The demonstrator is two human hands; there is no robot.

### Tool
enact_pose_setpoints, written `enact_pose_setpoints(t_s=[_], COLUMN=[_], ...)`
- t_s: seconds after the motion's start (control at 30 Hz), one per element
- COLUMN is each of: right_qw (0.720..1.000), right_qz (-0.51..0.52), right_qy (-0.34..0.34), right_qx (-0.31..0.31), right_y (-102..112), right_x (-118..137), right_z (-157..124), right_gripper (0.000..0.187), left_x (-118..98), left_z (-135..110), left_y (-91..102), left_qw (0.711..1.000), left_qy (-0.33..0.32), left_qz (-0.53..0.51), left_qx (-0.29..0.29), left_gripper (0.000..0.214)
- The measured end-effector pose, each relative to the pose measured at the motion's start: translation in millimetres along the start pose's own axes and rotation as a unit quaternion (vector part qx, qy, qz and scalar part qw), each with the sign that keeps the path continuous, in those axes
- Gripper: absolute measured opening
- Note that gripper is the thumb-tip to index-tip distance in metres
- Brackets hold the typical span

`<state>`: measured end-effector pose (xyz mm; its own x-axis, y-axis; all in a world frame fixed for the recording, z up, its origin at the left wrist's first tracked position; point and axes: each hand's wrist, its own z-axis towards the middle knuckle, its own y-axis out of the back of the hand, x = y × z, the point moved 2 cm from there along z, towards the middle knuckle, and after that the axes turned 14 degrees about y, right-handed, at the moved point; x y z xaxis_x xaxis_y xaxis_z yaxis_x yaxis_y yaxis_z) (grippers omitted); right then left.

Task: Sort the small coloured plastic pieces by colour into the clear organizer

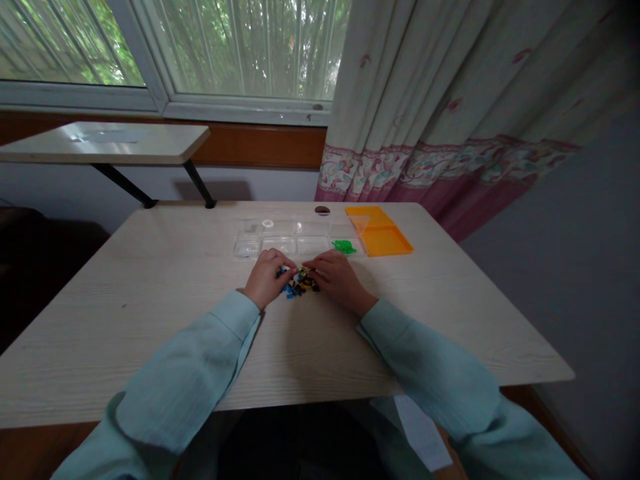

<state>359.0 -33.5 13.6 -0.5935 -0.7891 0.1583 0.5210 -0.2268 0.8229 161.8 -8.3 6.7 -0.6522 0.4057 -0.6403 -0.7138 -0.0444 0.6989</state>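
Observation:
A small heap of mixed blue, yellow and dark brown pieces (296, 289) lies on the table, too small for me to tell their kind. My left hand (270, 277) is at the heap's left side, its fingers bent and drawn in toward the thumb. From the right, my right hand (340, 279) reaches over the heap, thumb and fingers pinched together. Whatever sits between the fingertips of either hand is too small to make out. Just behind the hands stands a clear plastic compartment tray (295, 245), with bright green pieces (344, 247) in its right-hand compartment.
An orange tray or lid (385, 233) lies to the right of the clear tray, partly behind its edge. A dark brown round object (322, 211) is near the table's back edge. At the back left, a raised shelf (150, 143) stands on black legs. A curtain hangs behind.

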Motion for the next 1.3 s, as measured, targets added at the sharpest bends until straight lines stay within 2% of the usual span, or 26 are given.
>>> enact_pose_setpoints(t_s=[0.3, 0.67, 0.93, 1.3], right_qw=[1.000, 0.997, 0.998, 0.999], right_qz=[-0.004, -0.029, -0.034, -0.034], right_qy=[0.009, -0.068, -0.044, -0.036], right_qx=[0.003, 0.020, 0.036, 0.015], right_y=[-2.7, 0.7, -1.5, -1.6], right_x=[2.4, -9.6, -7.6, -7.2], right_z=[1.6, -2.7, -2.4, -2.0], right_gripper=[0.017, 0.016, 0.015, 0.014], left_x=[-2.9, -0.8, -3.3, -4.9], left_z=[-0.7, -0.7, -1.0, -2.9], left_y=[0.5, 2.6, 3.1, 2.6], left_qw=[1.000, 1.000, 1.000, 1.000], left_qy=[-0.013, -0.006, -0.006, -0.015], left_qz=[-0.021, 0.003, 0.004, 0.003], left_qx=[0.018, 0.005, 0.008, 0.017], left_gripper=[0.012, 0.016, 0.016, 0.016])
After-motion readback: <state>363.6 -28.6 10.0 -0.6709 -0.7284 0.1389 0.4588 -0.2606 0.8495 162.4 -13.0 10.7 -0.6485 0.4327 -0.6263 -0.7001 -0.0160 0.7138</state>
